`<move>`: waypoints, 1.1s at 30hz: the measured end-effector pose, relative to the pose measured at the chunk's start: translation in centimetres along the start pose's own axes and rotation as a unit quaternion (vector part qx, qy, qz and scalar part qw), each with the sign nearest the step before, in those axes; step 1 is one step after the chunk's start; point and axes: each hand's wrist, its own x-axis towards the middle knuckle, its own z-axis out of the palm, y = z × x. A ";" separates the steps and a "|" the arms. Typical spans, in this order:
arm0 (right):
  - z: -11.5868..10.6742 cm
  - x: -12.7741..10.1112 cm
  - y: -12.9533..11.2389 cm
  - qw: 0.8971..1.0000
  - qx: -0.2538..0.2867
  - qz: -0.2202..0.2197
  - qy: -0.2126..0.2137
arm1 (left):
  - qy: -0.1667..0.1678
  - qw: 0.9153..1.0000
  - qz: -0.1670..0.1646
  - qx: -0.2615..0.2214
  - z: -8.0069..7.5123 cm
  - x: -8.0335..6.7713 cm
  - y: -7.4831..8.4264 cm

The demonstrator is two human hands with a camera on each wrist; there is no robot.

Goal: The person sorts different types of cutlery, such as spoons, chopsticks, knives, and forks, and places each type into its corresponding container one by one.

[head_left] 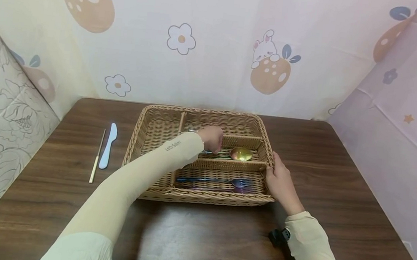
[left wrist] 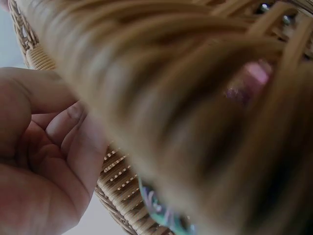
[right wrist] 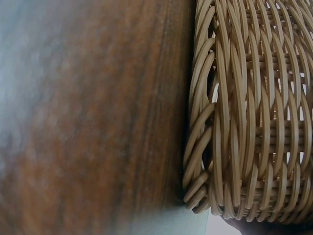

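- The left hand [head_left: 212,138] reaches into the woven wicker tray [head_left: 156,118], fingers curled at the gold spoon's [head_left: 240,153] handle in the middle slot.
- The right hand [head_left: 280,181] rests on the tray's side wall.
- The blue fork [head_left: 214,180] lies sorted; the white knife [head_left: 108,145] and gold chopstick [head_left: 96,161] wait on the table.

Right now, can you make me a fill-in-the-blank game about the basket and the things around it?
1. The gold spoon lies in the ____ compartment of the wicker basket.
2. The right hand rests on the basket's ____ edge.
3. The white knife lies on the table, to the ____ of the basket.
4. The left hand reaches ____ the basket.

Missing words: middle; right; left; into
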 end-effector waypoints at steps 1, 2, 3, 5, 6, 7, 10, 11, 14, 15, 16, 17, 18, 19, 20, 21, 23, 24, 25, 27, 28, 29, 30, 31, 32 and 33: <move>0.0 0.0 0.0 1.000 0.000 0.001 -0.001 | -0.002 1.000 -0.001 0.005 0.0 0.0 0.0; 0.0 0.0 -0.1 1.000 0.000 0.001 -0.001 | -0.003 1.000 -0.002 0.009 0.1 0.0 0.0; 0.0 0.0 -0.1 1.000 0.000 0.000 0.000 | -0.002 1.000 -0.002 0.017 0.1 0.0 0.0; 0.1 0.0 -0.1 1.000 0.001 -0.001 0.001 | -0.001 1.000 -0.003 0.028 0.1 0.0 0.1; 0.1 0.0 -0.1 1.000 0.000 -0.003 0.002 | 0.002 0.999 -0.003 0.038 0.1 0.0 0.1; 0.1 0.0 -0.1 1.000 0.000 -0.004 0.002 | 0.002 0.999 -0.004 0.046 0.1 0.0 0.1; 0.1 0.0 -0.1 1.000 -0.001 -0.005 0.002 | 0.009 0.998 -0.003 0.065 0.2 0.0 0.2; 0.1 0.0 -0.1 1.000 -0.002 -0.004 0.002 | 0.011 0.997 -0.001 0.072 0.3 0.0 0.2; 0.0 0.0 -0.2 1.000 -0.002 0.002 -0.004 | 0.018 0.995 0.010 0.096 0.6 0.0 0.3; 0.0 0.0 -0.2 1.000 -0.001 0.004 -0.006 | 0.020 0.994 0.013 0.106 0.7 0.0 0.3; -0.1 0.0 -0.1 1.000 -0.001 0.006 -0.009 | 0.023 0.993 0.017 0.117 0.8 0.0 0.3; -0.1 0.0 -0.1 1.000 -0.001 0.007 -0.011 | 0.024 0.992 0.018 0.125 0.9 0.0 0.3; -0.1 -0.1 -0.1 1.000 0.000 0.008 -0.013 | 0.026 0.991 0.019 0.133 1.0 0.0 0.3; -0.1 -0.1 -0.1 1.000 0.000 0.009 -0.014 | 0.027 0.990 0.019 0.139 1.1 0.0 0.3; -0.1 -0.1 -0.1 1.000 -0.001 0.008 -0.013 | 0.030 0.989 0.018 0.146 1.2 0.0 0.3; -0.1 -0.1 -0.1 1.000 -0.001 0.008 -0.013 | 0.034 0.988 0.017 0.152 1.3 0.0 0.3; -0.1 0.0 -0.1 1.000 -0.002 0.009 -0.014 | 0.036 0.986 0.014 0.162 1.4 0.1 0.4; -0.1 0.0 -0.1 1.000 -0.002 0.009 -0.014 | 0.038 0.985 0.013 0.169 1.5 0.1 0.4; -0.1 0.0 -0.2 1.000 -0.001 0.010 -0.015 | 0.041 0.984 0.013 0.176 1.6 0.1 0.4; -0.1 0.0 -0.2 1.000 -0.002 0.012 -0.016 | 0.046 0.980 0.012 0.192 1.8 0.0 0.5; -0.1 0.0 -0.2 1.000 -0.003 0.012 -0.015 | 0.046 0.979 0.012 0.198 1.8 0.0 0.6; -0.1 0.0 -0.3 1.000 -0.003 0.012 -0.014 | 0.049 0.978 0.013 0.204 1.8 0.0 0.7; -0.1 0.0 -0.3 1.000 -0.003 0.012 -0.015 | 0.051 0.977 0.014 0.209 1.9 -0.1 0.7; -0.1 0.0 -0.3 1.000 -0.004 0.012 -0.014 | 0.052 0.976 0.016 0.210 1.9 -0.1 0.8; -0.1 0.0 -0.3 1.000 -0.005 0.012 -0.015 | 0.055 0.976 0.020 0.212 1.8 -0.2 0.8; -0.1 0.0 -0.3 1.000 -0.006 0.013 -0.016 | 0.058 0.976 0.023 0.210 1.8 -0.2 0.8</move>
